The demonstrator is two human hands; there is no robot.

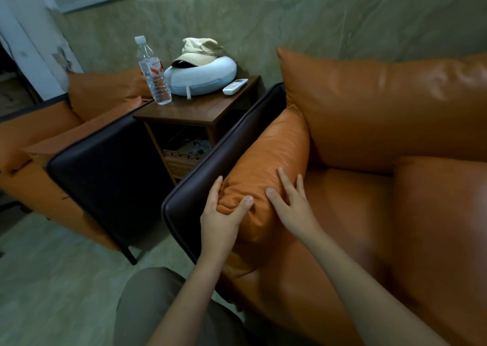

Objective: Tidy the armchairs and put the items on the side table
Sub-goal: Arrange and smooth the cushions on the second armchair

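Four items top the desk point(195, 113): bottle point(154, 74), cap point(199, 51) on neck pillow point(210, 78), remote point(235, 86); left hand point(221, 214) grasps the cushion point(271, 156), right hand point(292, 206) fingers straight on it.

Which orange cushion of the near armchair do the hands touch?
The narrow side cushion against the dark armrest: the left hand grips its front end, the right hand rests on it. The back cushion is untouched.

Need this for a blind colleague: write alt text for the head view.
The left hand grips the front corner of an armchair's orange side cushion; the right hand lies flat on it. Behind, a side table holds a water bottle, a cap on a neck pillow, and a remote.
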